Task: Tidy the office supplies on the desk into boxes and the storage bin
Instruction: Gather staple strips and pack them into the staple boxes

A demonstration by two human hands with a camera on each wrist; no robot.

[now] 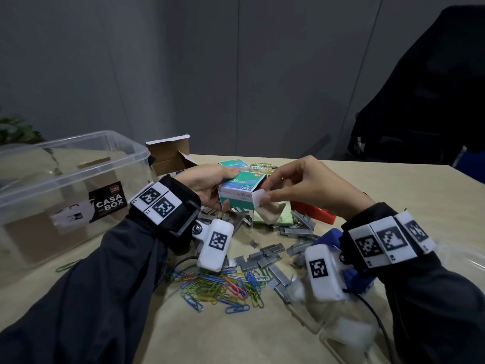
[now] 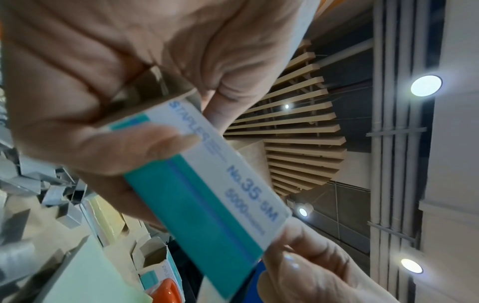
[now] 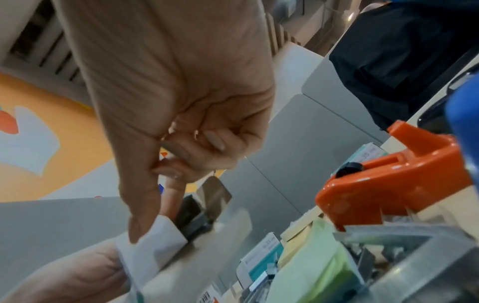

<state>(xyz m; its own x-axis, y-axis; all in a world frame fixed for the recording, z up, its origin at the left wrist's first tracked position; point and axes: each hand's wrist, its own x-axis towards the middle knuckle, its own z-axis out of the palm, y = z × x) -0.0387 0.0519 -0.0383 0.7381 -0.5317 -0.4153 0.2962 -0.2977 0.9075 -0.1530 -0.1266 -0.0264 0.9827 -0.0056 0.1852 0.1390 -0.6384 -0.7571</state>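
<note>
Clear plastic storage bin (image 1: pixel 65 164), far left on the tabletop (image 1: pixel 393 195), lid off. Brown cardboard box (image 1: pixel 170 153) just right of it, flaps up. Left hand (image 1: pixel 207 185): fingers curled round a teal-and-white staple box (image 1: pixel 237 194), held above the tabletop at centre. Right hand (image 1: pixel 309 185): thumb and forefinger pinching the box's white end flap (image 1: pixel 258 199), which stands open. Below: loose staple strips (image 1: pixel 270 254), coloured paper clips (image 1: pixel 223 287); red stapler (image 1: pixel 315 212) to the right. Risk, as judged: with the open end tipped down, any contents could slide out; a hard pull could tear the thin flap.
</note>
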